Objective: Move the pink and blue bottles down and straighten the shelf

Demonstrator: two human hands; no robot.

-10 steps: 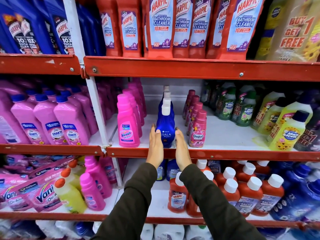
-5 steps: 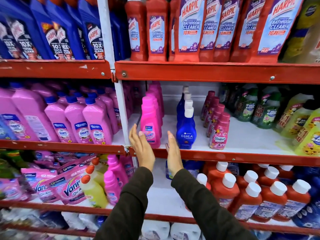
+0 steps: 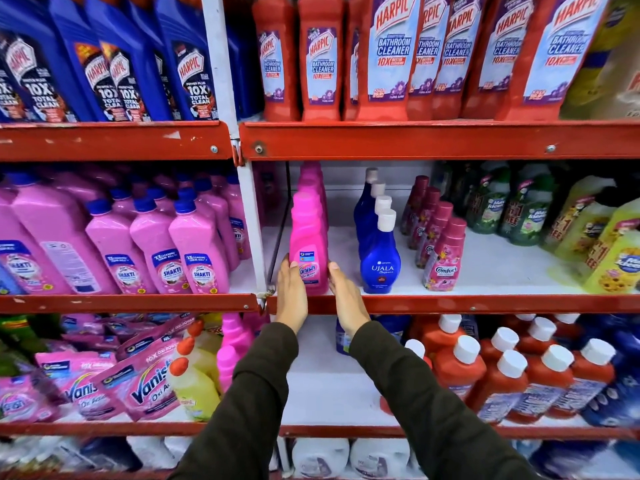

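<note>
A row of pink Vanish bottles stands at the left of the middle shelf, lined up front to back. To its right is a row of blue Ujala bottles with white caps. My left hand lies flat against the left side of the front pink bottle. My right hand is flat at its right side, fingertips touching. Neither hand wraps around it, and the bottle stands upright on the shelf. More pink bottles stand on the shelf below.
Dark pink Comfort bottles form a row right of the blue ones. A white upright post is close to my left hand. The lower shelf holds red Harpic bottles at the right and Vanish pouches at the left.
Both hands left the front blue bottle, moved left, and now flank the front pink bottle. The view has shifted left with them.
</note>
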